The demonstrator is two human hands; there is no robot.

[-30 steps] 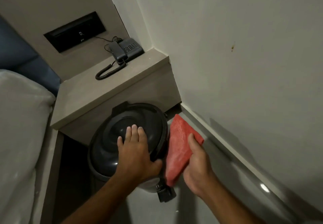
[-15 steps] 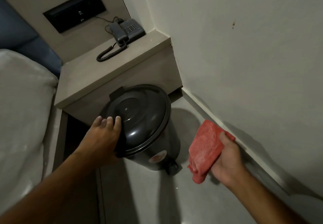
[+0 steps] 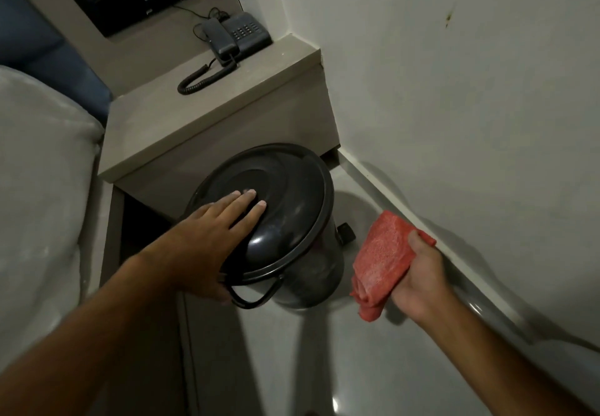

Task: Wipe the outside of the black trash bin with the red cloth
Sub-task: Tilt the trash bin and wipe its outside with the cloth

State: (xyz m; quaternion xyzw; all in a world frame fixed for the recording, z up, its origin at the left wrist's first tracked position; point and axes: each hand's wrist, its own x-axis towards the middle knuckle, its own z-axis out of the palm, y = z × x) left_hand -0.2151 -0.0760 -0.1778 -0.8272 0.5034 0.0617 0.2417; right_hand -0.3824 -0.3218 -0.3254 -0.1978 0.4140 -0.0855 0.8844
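The black trash bin [image 3: 292,221] stands on the pale floor in front of the bedside shelf, lid closed, its wire handle hanging at the near side and its foot pedal pointing right. My left hand [image 3: 211,237] lies flat on the lid with fingers stretched out and the thumb at the near rim. My right hand [image 3: 418,273] holds the folded red cloth [image 3: 380,263] just right of the bin. The cloth hangs beside the bin's wall, apart from it.
A grey bedside shelf [image 3: 207,123] with a dark telephone [image 3: 237,36] stands behind the bin. A white bed [image 3: 39,188] fills the left side. The white wall [image 3: 454,107] and its skirting run close on the right.
My left hand has shifted from the lid's left rim onto its top. The bin has turned, so its pedal now points right and its handle faces me. The cloth stays beside the bin.
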